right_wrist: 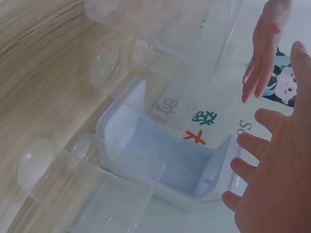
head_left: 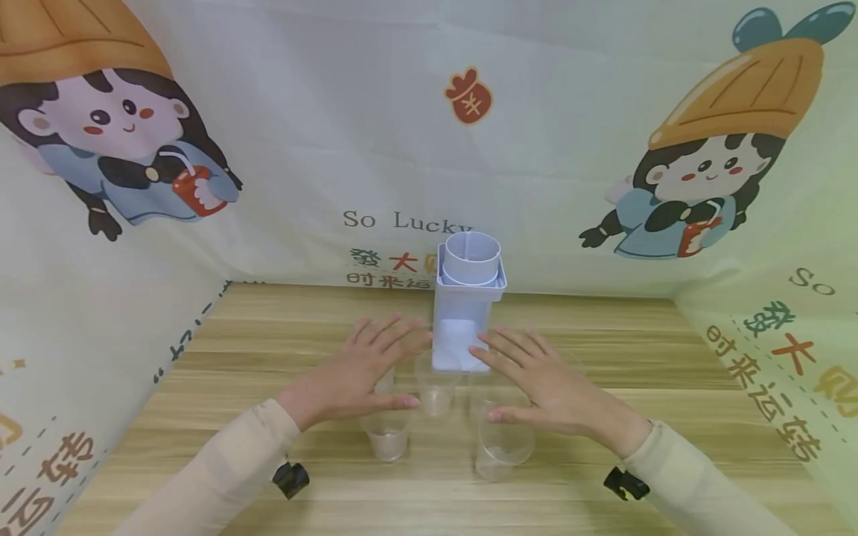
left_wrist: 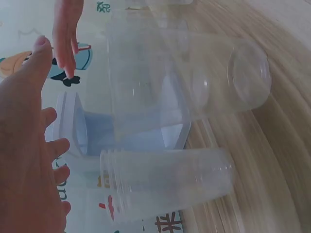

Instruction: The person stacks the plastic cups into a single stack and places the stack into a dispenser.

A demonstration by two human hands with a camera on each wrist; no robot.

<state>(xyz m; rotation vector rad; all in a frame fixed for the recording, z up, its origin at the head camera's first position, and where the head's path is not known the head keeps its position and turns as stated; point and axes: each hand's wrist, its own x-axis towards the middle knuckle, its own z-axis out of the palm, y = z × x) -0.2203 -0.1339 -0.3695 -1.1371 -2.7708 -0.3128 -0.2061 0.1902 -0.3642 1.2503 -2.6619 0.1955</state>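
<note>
Both my hands spread over several clear plastic cups on the table. My left hand (head_left: 355,376), fingers extended and palm down, is above the near-left cup (head_left: 390,444). Across from it my right hand (head_left: 553,391) has its fingers spread above the near-right cup (head_left: 506,452). A middle cup (head_left: 437,400) stands between them, in front of a pale blue-white holder (head_left: 462,324) with a round ring on top. The left wrist view shows a nested stack of cups (left_wrist: 165,182), mouths upward, beside the holder. Neither hand holds anything.
The wood-grain table (head_left: 302,320) is enclosed by a printed cloth backdrop (head_left: 335,112) at the back and sides. The holder stands close to the back cloth. A black wrist-worn device (head_left: 291,480) sits by the left sleeve, another (head_left: 626,484) by the right.
</note>
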